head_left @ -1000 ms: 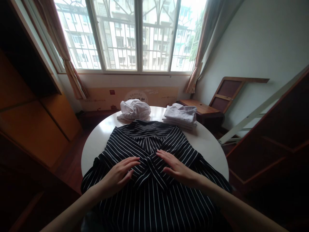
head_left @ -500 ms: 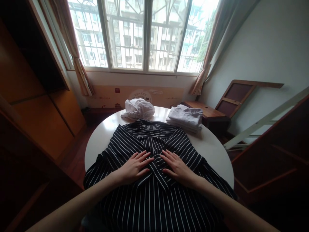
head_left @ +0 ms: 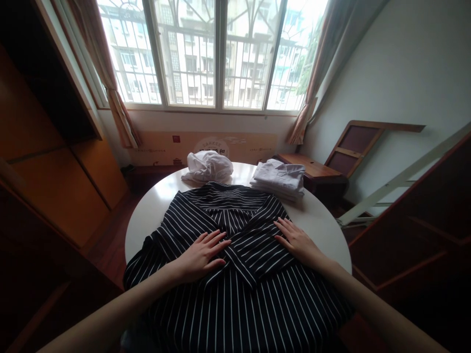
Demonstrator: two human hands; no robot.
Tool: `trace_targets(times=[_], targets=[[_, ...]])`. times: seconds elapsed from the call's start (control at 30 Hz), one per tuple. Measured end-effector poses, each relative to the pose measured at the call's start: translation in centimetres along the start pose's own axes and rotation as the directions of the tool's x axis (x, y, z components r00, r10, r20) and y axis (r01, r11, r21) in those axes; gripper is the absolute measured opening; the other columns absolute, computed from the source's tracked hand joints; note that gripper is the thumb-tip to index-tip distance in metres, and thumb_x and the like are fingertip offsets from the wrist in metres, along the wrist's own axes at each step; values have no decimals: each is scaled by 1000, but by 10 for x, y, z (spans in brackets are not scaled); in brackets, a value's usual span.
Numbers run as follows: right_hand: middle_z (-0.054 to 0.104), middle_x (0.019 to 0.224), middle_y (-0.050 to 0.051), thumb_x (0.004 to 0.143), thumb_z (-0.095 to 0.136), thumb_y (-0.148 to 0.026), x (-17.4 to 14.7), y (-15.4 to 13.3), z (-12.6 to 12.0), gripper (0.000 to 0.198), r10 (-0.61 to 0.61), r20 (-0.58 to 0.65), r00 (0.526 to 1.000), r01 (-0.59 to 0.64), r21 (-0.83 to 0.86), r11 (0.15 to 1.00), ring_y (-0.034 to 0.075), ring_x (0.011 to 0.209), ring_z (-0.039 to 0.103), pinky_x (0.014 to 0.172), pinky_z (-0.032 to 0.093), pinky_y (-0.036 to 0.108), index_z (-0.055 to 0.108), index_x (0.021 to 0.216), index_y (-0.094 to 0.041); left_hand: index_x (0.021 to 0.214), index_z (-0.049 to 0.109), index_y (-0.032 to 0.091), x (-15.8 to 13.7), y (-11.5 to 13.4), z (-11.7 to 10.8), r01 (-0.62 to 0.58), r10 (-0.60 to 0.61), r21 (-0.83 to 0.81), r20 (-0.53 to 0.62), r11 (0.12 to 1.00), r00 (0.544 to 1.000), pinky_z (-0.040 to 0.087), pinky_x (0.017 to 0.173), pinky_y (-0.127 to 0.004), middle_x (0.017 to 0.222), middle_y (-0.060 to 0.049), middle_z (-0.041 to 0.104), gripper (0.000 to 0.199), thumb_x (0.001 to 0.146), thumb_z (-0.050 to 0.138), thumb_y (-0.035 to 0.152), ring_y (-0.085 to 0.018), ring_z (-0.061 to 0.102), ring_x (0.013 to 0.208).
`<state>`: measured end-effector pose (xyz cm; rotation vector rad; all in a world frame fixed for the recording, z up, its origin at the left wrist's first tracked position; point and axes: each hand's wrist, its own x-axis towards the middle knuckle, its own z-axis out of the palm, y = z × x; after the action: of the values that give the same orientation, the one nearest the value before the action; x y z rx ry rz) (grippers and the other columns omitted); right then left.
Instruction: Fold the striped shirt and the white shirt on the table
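A black shirt with white stripes lies spread over a round white table, its lower part reaching towards me past the near edge. Both sleeves are laid inward across it and meet near the middle. My left hand rests flat on the left sleeve close to the centre, fingers stretched out. On the right sleeve, near the shirt's right side, my right hand lies palm down with its fingers extended. Neither hand grips the cloth.
At the table's far side sit a crumpled white cloth and a stack of folded white garments. Beyond them are a low wooden cabinet and a barred window with curtains. Wooden furniture stands on the left.
My right hand has slid right, from the middle of the shirt to its right side. My left hand stays on the left sleeve. The view has shifted slightly.
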<state>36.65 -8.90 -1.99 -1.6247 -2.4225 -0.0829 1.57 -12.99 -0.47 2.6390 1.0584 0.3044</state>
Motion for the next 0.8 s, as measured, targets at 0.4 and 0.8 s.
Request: trace_targets(times=[0.4, 0.8], targets=[[59, 117, 17, 84, 40, -49, -42, -45, -30, 50, 42, 19, 999, -37, -216, 976, 32, 103, 57, 84, 48, 46, 60, 113, -14, 104, 62, 25, 1, 21, -15, 65, -73, -92, -79, 994, 994, 36, 100, -44, 127, -4, 52, 37, 89, 35, 45, -22, 44, 120], [54, 124, 9, 86, 43, -35, 39, -23, -57, 35, -226, -75, 971, 232, 90, 969, 23, 112, 51, 93, 43, 41, 56, 115, -19, 111, 55, 21, -63, -13, -35, 504, -438, 36, -442, 863, 783, 46, 87, -40, 117, -8, 55, 37, 87, 36, 42, -23, 53, 106]])
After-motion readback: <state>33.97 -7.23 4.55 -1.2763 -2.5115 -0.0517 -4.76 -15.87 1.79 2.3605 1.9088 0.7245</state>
